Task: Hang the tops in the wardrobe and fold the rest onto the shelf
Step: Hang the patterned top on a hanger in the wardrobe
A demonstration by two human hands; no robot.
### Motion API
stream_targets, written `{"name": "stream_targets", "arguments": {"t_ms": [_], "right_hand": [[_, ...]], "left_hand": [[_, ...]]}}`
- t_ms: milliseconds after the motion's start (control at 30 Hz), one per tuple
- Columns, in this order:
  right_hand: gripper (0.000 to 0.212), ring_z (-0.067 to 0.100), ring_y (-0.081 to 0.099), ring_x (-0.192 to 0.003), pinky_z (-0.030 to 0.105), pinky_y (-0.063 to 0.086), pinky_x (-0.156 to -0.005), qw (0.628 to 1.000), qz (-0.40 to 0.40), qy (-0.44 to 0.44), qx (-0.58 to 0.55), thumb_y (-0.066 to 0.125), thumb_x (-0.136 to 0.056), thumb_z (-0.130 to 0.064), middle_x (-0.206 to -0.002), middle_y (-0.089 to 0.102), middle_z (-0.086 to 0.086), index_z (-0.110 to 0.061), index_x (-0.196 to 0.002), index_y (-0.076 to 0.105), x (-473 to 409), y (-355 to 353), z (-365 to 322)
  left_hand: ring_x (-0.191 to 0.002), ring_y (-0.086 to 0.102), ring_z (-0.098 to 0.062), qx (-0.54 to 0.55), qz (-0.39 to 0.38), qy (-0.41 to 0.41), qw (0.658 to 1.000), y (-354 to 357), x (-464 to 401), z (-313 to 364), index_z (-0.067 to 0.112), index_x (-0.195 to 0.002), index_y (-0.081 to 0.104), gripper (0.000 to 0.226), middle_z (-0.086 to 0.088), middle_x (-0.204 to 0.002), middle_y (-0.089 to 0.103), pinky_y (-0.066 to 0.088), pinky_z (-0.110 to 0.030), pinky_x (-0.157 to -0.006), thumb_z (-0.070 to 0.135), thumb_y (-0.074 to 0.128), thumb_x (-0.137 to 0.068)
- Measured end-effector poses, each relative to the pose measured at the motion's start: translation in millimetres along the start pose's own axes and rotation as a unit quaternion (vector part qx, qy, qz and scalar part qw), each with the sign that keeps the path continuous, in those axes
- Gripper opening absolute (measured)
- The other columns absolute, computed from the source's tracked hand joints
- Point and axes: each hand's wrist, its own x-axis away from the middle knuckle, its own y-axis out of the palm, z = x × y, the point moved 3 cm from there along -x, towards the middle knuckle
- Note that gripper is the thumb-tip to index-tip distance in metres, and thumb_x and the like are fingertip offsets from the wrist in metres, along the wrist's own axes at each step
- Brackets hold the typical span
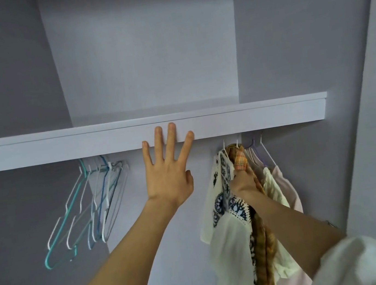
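1. At the bottom right, a white sleeve [368, 262] covers the upper part of the right arm.
2. The right hand [242, 183] reaches in between the hung tops and grasps cloth there; its fingers are mostly hidden, so I cannot tell which garment it holds.
3. The hung tops are together on the right side: a white top with dark blue pattern [227, 221], an orange checked top [262, 240], and a pale pink top [285, 189] furthest right.
4. The left hand [168, 176] is released, fingers straight and spread, fingertips touching the front edge of the shelf [61, 145].
5. Empty hangers [90, 211] hang on the left, well apart from the tops.
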Motion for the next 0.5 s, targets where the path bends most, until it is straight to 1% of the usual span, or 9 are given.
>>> {"name": "stream_targets", "arguments": {"t_ms": [67,133,167,233,300,367,400,433,500], "right_hand": [[0.046,0.039,0.027,-0.133,0.045,0.028,-0.108,0.996,0.001,-0.024,0.090,0.046,-0.094,-0.016,-0.145,0.026,0.019,-0.013,-0.139,0.039,21,1,1],[0.048,0.035,0.025,-0.132,0.046,0.029,-0.107,0.986,0.005,-0.093,0.139,0.043,-0.095,-0.021,-0.142,0.026,0.013,-0.019,-0.143,0.033,53,7,2],[0.047,0.031,0.027,-0.131,0.042,0.031,-0.106,0.981,-0.001,-0.144,0.130,0.041,-0.096,-0.021,-0.142,0.029,0.011,-0.019,-0.143,0.034,71,12,2],[0.043,0.026,0.038,-0.128,0.035,0.034,-0.105,0.963,-0.034,-0.259,0.071,0.043,-0.096,-0.015,-0.137,0.044,0.009,-0.013,-0.139,0.044,110,22,-4],[0.037,0.022,0.046,-0.123,0.031,0.036,-0.103,0.933,-0.101,-0.344,0.019,0.048,-0.095,-0.011,-0.129,0.055,0.006,-0.011,-0.132,0.052,150,35,-17],[0.034,0.016,0.048,-0.121,0.027,0.037,-0.102,0.907,-0.166,-0.387,0.003,0.048,-0.095,-0.012,-0.126,0.058,0.000,-0.014,-0.129,0.054,176,44,-28],[0.033,0.013,0.048,-0.120,0.025,0.037,-0.101,0.886,-0.217,-0.409,-0.008,0.047,-0.096,-0.014,-0.124,0.058,-0.003,-0.016,-0.128,0.055,197,62,-40],[0.032,0.012,0.048,-0.119,0.023,0.036,-0.100,0.881,-0.237,-0.409,-0.005,0.046,-0.096,-0.014,-0.122,0.059,-0.004,-0.016,-0.127,0.055,200,64,-43],[0.030,0.014,0.051,-0.117,0.024,0.037,-0.099,0.839,-0.303,-0.452,-0.009,0.046,-0.097,-0.014,-0.120,0.061,-0.001,-0.013,-0.125,0.057,230,95,-66]], "left_hand": [[-0.140,-0.029,-0.032,0.027,-0.025,0.002,0.999,-5,7,-2,0.034,-0.148,-0.015,0.086,-0.006,-0.151,-0.033,-0.006,-0.056,-0.113,0.039,0.048,-0.090],[-0.144,-0.017,-0.031,0.074,-0.047,-0.016,0.996,-11,28,-6,0.031,-0.151,0.000,0.076,-0.008,-0.158,-0.017,-0.001,-0.056,-0.115,0.035,0.048,-0.091],[-0.145,-0.011,-0.031,0.098,-0.053,-0.032,0.993,-14,44,-9,0.029,-0.151,0.009,0.072,-0.010,-0.159,-0.009,0.002,-0.056,-0.116,0.032,0.049,-0.092],[-0.146,0.002,-0.034,0.140,-0.060,-0.081,0.985,-22,85,-24,0.024,-0.149,0.026,0.065,-0.013,-0.158,0.007,0.005,-0.057,-0.115,0.026,0.055,-0.090],[-0.145,0.011,-0.035,0.150,-0.080,-0.145,0.975,-30,131,-47,0.020,-0.145,0.036,0.060,-0.013,-0.157,0.016,0.008,-0.055,-0.114,0.022,0.058,-0.089],[-0.143,0.019,-0.034,0.149,-0.097,-0.194,0.965,-35,162,-66,0.017,-0.142,0.040,0.057,-0.013,-0.155,0.022,0.015,-0.055,-0.114,0.021,0.058,-0.089],[-0.140,0.024,-0.034,0.130,-0.111,-0.237,0.956,-45,195,-85,0.015,-0.141,0.042,0.055,-0.014,-0.153,0.026,0.020,-0.054,-0.113,0.021,0.058,-0.089],[-0.138,0.028,-0.034,0.136,-0.110,-0.242,0.954,-48,201,-88,0.014,-0.139,0.044,0.053,-0.014,-0.151,0.030,0.024,-0.052,-0.111,0.021,0.059,-0.088],[-0.135,0.034,-0.031,0.104,-0.132,-0.297,0.940,-70,250,-111,0.014,-0.138,0.046,0.051,-0.012,-0.147,0.036,0.025,-0.046,-0.111,0.023,0.058,-0.089]]}}
